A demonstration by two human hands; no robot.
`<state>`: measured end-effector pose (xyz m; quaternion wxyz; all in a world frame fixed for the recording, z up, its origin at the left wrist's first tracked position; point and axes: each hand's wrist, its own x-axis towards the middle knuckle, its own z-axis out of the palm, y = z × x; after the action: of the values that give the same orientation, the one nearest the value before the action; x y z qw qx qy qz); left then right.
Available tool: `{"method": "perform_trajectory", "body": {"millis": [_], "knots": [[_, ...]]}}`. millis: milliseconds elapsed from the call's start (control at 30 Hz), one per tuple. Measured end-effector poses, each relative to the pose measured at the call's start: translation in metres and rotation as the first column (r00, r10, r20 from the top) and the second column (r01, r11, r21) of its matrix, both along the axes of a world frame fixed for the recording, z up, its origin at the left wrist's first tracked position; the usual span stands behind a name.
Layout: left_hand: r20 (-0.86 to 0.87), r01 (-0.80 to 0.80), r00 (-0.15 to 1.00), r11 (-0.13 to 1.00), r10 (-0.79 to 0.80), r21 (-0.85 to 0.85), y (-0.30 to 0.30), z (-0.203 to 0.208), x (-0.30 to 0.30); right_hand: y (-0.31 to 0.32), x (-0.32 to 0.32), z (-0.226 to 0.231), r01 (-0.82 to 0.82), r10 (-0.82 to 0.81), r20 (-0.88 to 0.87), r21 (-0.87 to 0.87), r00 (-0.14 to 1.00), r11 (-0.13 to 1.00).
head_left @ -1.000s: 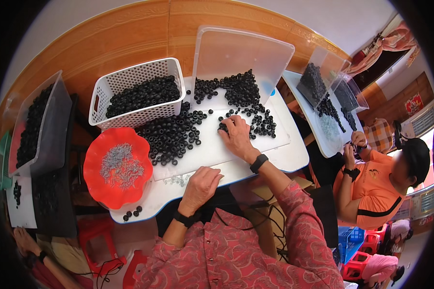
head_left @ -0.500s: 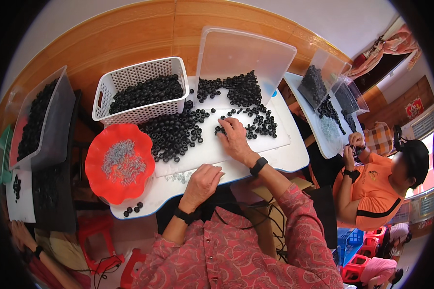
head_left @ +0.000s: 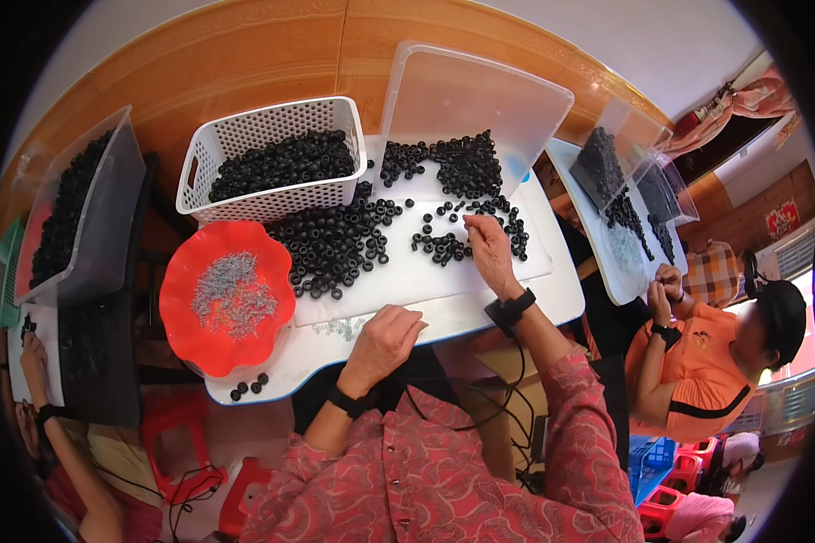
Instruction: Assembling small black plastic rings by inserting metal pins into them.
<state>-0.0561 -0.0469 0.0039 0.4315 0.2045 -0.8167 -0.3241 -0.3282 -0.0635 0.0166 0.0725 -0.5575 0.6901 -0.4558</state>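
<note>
Over the edge of the white table, my left hand [head_left: 385, 344] is closed, thumb and fingers pressed together; whatever it pinches is hidden. My right hand [head_left: 492, 258] reaches over a white pad [head_left: 407, 285], its fingers curled together at a scatter of small black rings [head_left: 444, 249], thick and wheel-like with a centre hole. Whether a ring is between those fingertips cannot be made out. A larger heap of black rings [head_left: 330, 249] lies left of my right hand. Small clear or grey pieces [head_left: 340, 328] are scattered by the near edge, close to my left hand.
A red scalloped bowl [head_left: 177, 299] holds small grey pieces. Behind stand a white perforated basket [head_left: 281, 201] of black rings and a clear bin [head_left: 471, 90] tipped on its side. Co-workers sit at tables left and right, one in an orange shirt [head_left: 697, 362].
My right hand has shifted right across the scattered rings. My left hand stays almost where it was. At far left, a co-worker's arm has reached forward to the black pieces on that table.
</note>
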Motion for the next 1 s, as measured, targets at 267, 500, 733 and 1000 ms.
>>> {"method": "perform_trajectory", "body": {"millis": [267,500,733,1000], "knots": [[0.004,-0.005,1.000,1.000,0.005,0.014,0.000,0.002,-0.001,-0.029,-0.016,0.012,-0.067,0.098,-0.261,0.124,0.960,0.990],[0.009,-0.007,1.000,1.000,0.006,0.014,0.000,0.003,-0.002,-0.090,-0.040,0.023,0.013,0.065,-0.511,0.148,0.857,0.989],[0.027,-0.014,1.000,1.000,0.014,0.016,-0.002,0.002,-0.001,-0.134,-0.043,0.012,-0.003,0.052,-0.685,0.073,0.727,0.997],[0.032,-0.007,0.999,0.999,0.006,0.034,-0.002,0.001,-0.001,-0.164,-0.054,0.009,0.014,0.037,-0.774,0.059,0.632,0.998]]}}
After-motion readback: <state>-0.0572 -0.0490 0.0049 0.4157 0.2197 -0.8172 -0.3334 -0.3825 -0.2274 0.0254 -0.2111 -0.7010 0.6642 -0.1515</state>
